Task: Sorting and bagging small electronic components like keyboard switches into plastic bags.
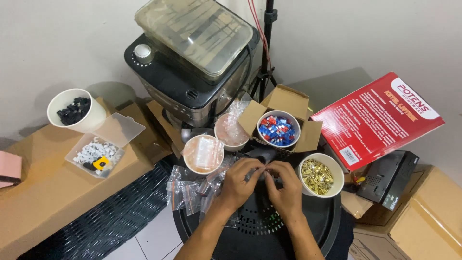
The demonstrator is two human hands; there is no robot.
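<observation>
My left hand (pixel 240 183) and my right hand (pixel 287 184) meet fingertip to fingertip over a round black surface (pixel 313 226). They pinch something small between them; what it is stays hidden by the fingers. Just right of my right hand stands a white cup of small brass-coloured parts (pixel 316 175). Beyond my hands a white cup of red and blue parts (pixel 277 129) sits in an open cardboard box. To the left of my left hand a cup holds small clear plastic bags (pixel 204 153), and more clear bags (pixel 186 188) lie loose beside it.
A black and silver appliance with a clear lid (pixel 192 58) stands behind the cups. A red printed box (pixel 375 118) leans at the right, a black device (pixel 387 178) below it. At left, a cardboard box carries a cup of black parts (pixel 74 110) and a clear case of white clips (pixel 96 153).
</observation>
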